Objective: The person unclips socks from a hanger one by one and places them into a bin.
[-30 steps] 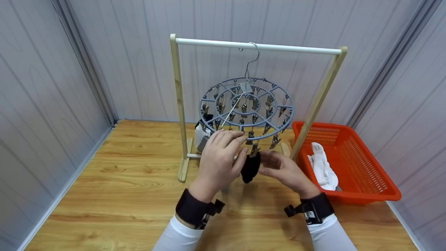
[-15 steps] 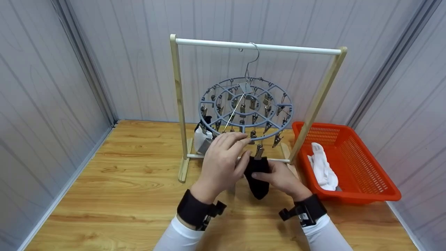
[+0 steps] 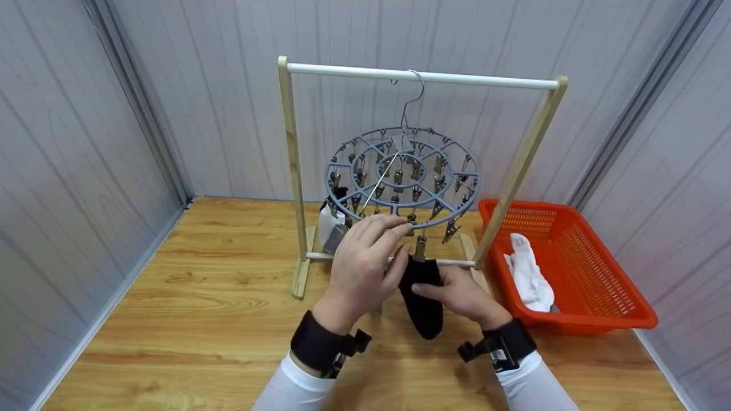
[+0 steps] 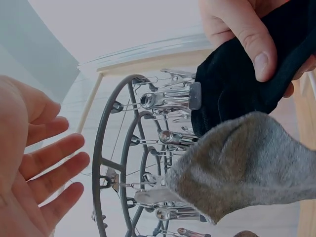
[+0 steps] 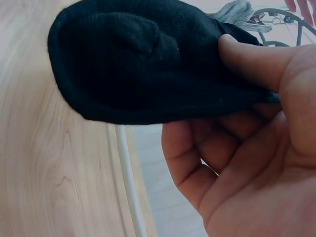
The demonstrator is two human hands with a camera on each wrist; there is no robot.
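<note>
A black sock (image 3: 422,305) hangs by its top edge from a metal clip (image 3: 420,249) of the round clip hanger (image 3: 473,197). My right hand (image 3: 465,294) pinches this sock, thumb in front and fingers behind, as the right wrist view shows on the black fabric (image 5: 113,64). Beside the hanger's near rim is my left hand (image 3: 365,262), its fingers extended and slightly bent. The palm of that left hand (image 4: 29,163) holds nothing in the left wrist view. A grey sock (image 4: 237,163) hangs next to the black one there; in the head view my left hand mostly hides it.
A wooden stand with a white bar (image 3: 485,80) carries the hanger. More socks (image 3: 329,225), white, grey and black, hang at the hanger's left. On the right, a red basket (image 3: 614,257) holds a white sock (image 3: 531,274). Bare metal clips (image 3: 451,230) dangle around the ring.
My right hand, beside the sock a second ago, now pinches it. The black sock has turned broadside and stretches lower. My left hand has barely moved.
</note>
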